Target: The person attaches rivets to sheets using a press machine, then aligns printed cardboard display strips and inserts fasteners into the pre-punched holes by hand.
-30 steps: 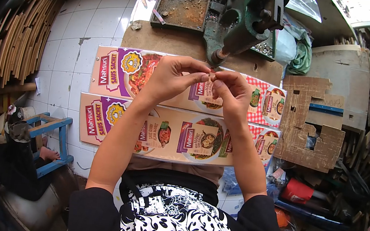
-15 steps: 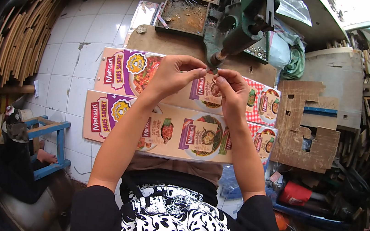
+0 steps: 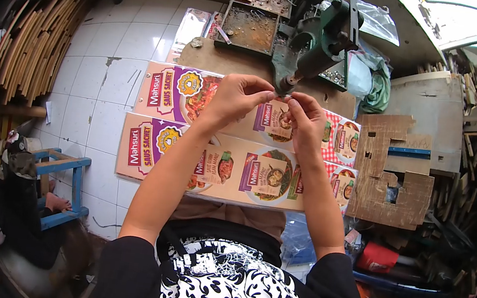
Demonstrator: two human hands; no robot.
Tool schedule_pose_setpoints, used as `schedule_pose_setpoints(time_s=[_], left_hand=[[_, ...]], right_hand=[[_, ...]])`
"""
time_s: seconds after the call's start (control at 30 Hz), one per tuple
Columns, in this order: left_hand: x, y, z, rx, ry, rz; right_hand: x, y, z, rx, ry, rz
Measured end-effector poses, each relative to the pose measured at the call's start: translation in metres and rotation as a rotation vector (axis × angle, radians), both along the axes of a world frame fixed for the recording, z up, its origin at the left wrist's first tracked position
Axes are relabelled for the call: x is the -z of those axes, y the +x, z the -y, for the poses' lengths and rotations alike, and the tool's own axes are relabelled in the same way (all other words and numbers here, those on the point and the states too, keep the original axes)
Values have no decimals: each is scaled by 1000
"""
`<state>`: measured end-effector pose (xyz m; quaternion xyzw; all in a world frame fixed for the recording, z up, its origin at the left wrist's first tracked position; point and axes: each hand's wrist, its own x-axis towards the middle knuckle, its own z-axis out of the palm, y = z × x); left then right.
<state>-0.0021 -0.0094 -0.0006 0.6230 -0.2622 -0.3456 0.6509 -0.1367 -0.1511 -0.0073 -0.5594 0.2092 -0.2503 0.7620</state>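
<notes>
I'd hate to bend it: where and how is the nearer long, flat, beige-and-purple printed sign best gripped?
Probably pinch the sign at its left short edge, from the left: it lies thin and flat, and that end seems to jut over the white floor tiles.

Left grip [image 3: 236, 98], right grip [image 3: 308, 121] near press [image 3: 318, 56], over boards [image 3: 233, 175]

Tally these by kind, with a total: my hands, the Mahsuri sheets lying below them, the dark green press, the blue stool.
Left hand and right hand: 2
Mahsuri sheets: 2
Dark green press: 1
Blue stool: 1
Total: 6
</notes>
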Motion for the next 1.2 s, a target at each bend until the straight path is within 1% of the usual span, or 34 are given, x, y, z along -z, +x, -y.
schedule_pose_setpoints(time_s=[0.17,0.27,0.43,0.53,0.67,0.83,0.97,1.07,1.13,1.2], left_hand=[[0,-1,0,0,-10,21],[0,-2,0,-11,-76,62],[0,-2,1,-2,-56,92],[0,-3,0,-9,-62,76],[0,-2,-1,-14,-75,94],[-8,-2,-2,-8,-25,99],[4,-1,3,-7,-60,112],[5,0,3,-12,-73,98],[2,0,3,-15,-65,98],[-1,0,2,-15,-49,91]], right_hand=[[-4,-3,11,35,94,6],[-6,0,18,46,116,-20],[-14,16,24,62,-17,-107],[-10,26,27,73,-71,-112],[-7,30,28,46,-91,-104],[-7,29,26,61,-79,-116],[-7,28,28,34,-66,-125],[-8,28,28,42,-14,-98],[-9,26,30,76,41,-11],[-7,24,31,75,47,-6]])
